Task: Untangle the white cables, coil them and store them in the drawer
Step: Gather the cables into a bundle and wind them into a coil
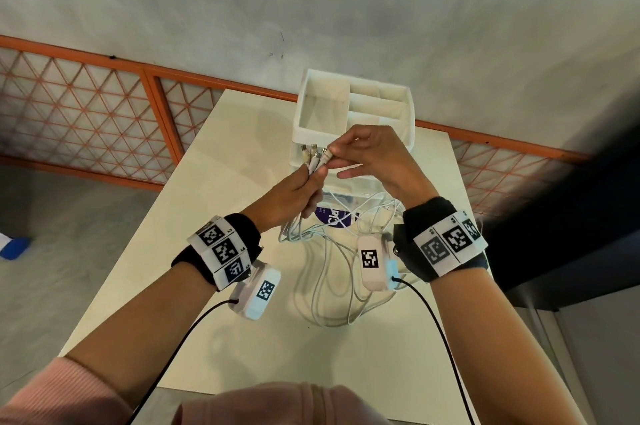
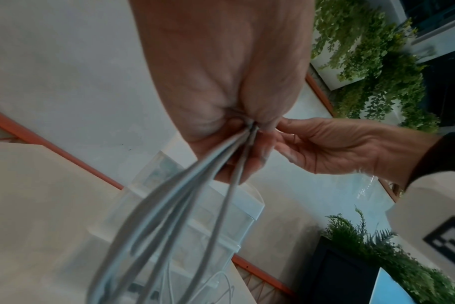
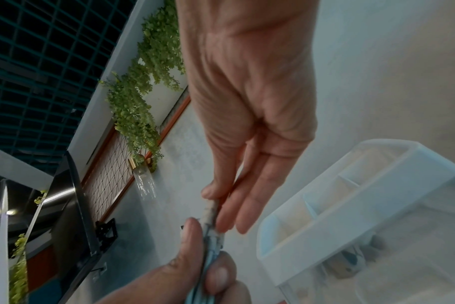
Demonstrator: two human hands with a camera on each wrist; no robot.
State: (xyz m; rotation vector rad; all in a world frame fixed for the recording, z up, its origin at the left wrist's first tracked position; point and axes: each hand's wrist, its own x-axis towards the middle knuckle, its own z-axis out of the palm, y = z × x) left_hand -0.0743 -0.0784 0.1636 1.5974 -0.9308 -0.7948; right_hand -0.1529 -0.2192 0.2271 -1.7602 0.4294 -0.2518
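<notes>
- The left hand (image 1: 294,190) is raised above the table (image 1: 145,286), fingers curled tight round a bundle of white cables (image 1: 329,272) just below their plugs (image 1: 313,156).
- About 4 plug ends stick up out of that fist, close together.
- The right hand (image 1: 374,161) pinches the rightmost plug between thumb and forefinger; its other fingers are stretched out loosely.
- In the right wrist view the pinched plug (image 3: 210,211) sits between the thumb tip and the fingers, with the left thumb (image 3: 190,246) pressed against the bundle just below.
- In the left wrist view the cables (image 2: 169,205) fan down out of the left palm (image 2: 221,72) toward the table.
- Below the hands the cables hang in long loops whose lower ends lie on the table, some crossing each other.
- A white plastic organiser (image 1: 353,109) stands at the far end of the table, with open compartments on top and clear drawers (image 1: 353,184) beneath, just behind the hands.
- Whether a drawer is pulled out cannot be told.
</notes>
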